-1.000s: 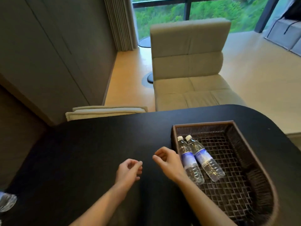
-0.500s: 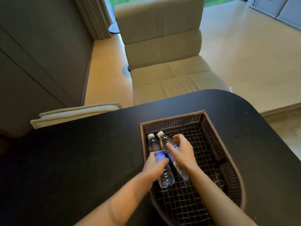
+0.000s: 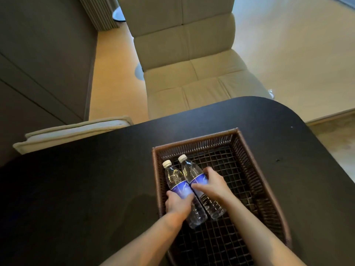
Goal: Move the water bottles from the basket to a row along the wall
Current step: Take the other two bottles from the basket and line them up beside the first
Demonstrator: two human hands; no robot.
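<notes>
Two clear water bottles with white caps and blue labels lie side by side in a brown wicker basket [image 3: 247,148] on the black table. My left hand [image 3: 177,205] is wrapped around the left bottle [image 3: 174,177] at its label. My right hand [image 3: 213,186] grips the right bottle [image 3: 190,169] around its label, fingers curled over it. Both bottles point their caps away from me. Their lower ends show below my hands, against the basket's mesh floor.
The black table [image 3: 86,189] has a rounded far right corner. A beige padded chair [image 3: 192,64] stands beyond its far edge, a folded beige cushion [image 3: 73,129] at the far left. A dark panelled wall [image 3: 38,64] runs along the left.
Both hands moved from the table top into the basket and closed on the two bottles. The view has tilted down and moved closer to the basket.
</notes>
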